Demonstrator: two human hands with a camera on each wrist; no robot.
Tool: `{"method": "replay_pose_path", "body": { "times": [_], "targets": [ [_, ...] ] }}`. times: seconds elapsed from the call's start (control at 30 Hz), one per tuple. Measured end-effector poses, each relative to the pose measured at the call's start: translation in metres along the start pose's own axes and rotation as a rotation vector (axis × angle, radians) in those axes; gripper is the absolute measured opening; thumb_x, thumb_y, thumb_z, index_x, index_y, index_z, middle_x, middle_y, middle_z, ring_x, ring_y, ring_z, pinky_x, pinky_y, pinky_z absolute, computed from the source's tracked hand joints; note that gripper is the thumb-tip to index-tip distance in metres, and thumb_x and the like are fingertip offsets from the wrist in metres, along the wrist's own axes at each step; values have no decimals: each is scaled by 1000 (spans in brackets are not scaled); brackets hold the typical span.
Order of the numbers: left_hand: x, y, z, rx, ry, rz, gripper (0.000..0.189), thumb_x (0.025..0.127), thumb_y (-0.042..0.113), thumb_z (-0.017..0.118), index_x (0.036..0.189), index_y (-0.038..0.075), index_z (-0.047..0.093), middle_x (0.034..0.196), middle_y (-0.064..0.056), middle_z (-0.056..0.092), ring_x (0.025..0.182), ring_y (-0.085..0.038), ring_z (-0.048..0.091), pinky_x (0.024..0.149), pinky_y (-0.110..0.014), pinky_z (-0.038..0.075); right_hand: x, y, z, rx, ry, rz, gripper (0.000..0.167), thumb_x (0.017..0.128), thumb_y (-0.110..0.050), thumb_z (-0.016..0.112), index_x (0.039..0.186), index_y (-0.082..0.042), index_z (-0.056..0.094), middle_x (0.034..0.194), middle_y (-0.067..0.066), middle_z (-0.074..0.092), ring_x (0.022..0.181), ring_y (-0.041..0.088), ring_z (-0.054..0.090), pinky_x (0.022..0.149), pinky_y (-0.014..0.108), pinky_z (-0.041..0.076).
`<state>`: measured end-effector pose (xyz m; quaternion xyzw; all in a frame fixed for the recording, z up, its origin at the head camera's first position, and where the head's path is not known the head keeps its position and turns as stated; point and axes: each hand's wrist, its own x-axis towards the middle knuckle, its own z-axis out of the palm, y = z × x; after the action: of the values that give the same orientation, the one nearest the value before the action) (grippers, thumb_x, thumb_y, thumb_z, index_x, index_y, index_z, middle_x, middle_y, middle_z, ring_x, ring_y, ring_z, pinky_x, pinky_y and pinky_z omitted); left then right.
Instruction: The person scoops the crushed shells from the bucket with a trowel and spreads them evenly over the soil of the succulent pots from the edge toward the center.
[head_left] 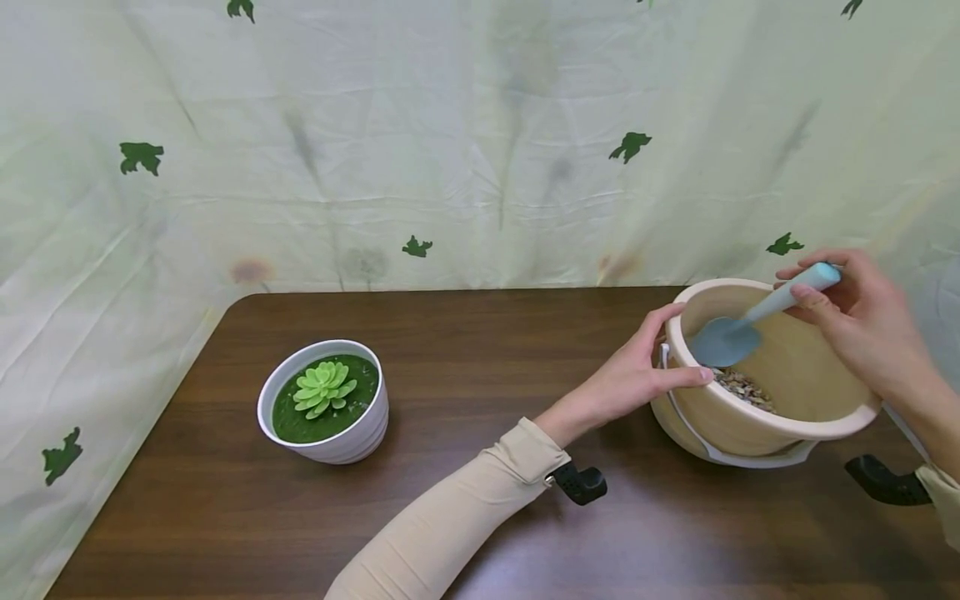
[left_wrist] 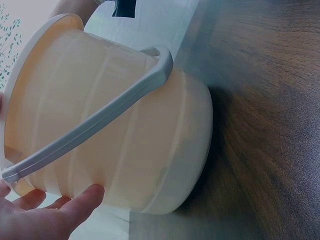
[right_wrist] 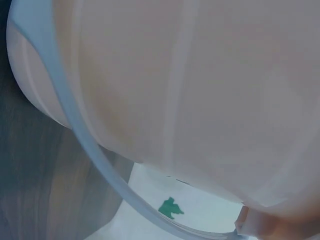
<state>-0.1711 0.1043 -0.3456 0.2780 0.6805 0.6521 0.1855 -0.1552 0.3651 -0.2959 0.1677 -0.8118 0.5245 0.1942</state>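
At the right of the head view, a beige plastic bucket (head_left: 810, 375) with a grey handle (left_wrist: 100, 122) stands on the table. Dry, mixed-colour bits (head_left: 742, 390) lie inside it, toward its left side. My left hand (head_left: 630, 367) grips the bucket's left rim; its fingers touch the outer wall in the left wrist view. My right hand (head_left: 873, 325) pinches the handle of a light blue trowel (head_left: 727, 342) over the bucket's right side. The trowel's blade points down into the bucket, just above the bits. Mostly bucket wall (right_wrist: 225, 100) fills the right wrist view.
A white ribbed pot (head_left: 356, 437) with a green succulent (head_left: 325, 389) in green filling stands on the left of the brown wooden table (head_left: 480, 350). A pale cloth with green leaf shapes (head_left: 450, 125) hangs behind the table.
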Motion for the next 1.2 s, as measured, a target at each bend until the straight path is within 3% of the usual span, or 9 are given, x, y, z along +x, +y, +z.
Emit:
{"method": "replay_pose_path", "body": {
  "times": [0.1, 0.43, 0.8, 1.03, 1.2],
  "targets": [
    [0, 0, -1, -4, 0, 7, 80, 85, 21, 76, 151, 32, 31, 145, 5, 41, 118, -2, 43, 76, -25, 49, -1, 0, 0, -149, -41, 21, 29, 96, 8, 54, 124, 3, 49, 112, 2, 62, 94, 2, 64, 74, 17, 51],
    [-1, -1, -1, -16, -3, -11, 80, 85, 22, 76, 150, 36, 31, 146, 8, 40, 125, -3, 41, 79, -26, 49, -1, -1, 0, -311, -123, 78, 36, 99, -2, 55, 135, -8, 52, 104, -11, 63, 85, -4, 63, 69, 15, 52],
    [-1, -1, -1, -8, 3, -8, 78, 85, 23, 76, 149, 37, 32, 144, 8, 42, 125, -2, 42, 83, -25, 47, 2, 3, -1, -350, -246, 142, 31, 101, -3, 52, 132, -3, 49, 99, -14, 64, 81, 1, 63, 64, 20, 54],
    [-2, 0, -2, -8, -1, -18, 78, 85, 24, 76, 148, 39, 32, 145, 8, 42, 125, -2, 42, 79, -26, 49, 8, 4, 3, -281, -284, 180, 19, 102, -2, 48, 121, 0, 45, 98, -5, 66, 83, 4, 64, 65, 24, 55],
    [-3, 0, -3, -3, -1, -18, 78, 85, 24, 76, 148, 40, 33, 146, 10, 41, 127, -1, 40, 84, -25, 46, 10, 4, 3, -267, -316, 228, 19, 104, -7, 45, 121, 0, 41, 100, -2, 65, 86, 5, 65, 68, 28, 56]
  ]
}}
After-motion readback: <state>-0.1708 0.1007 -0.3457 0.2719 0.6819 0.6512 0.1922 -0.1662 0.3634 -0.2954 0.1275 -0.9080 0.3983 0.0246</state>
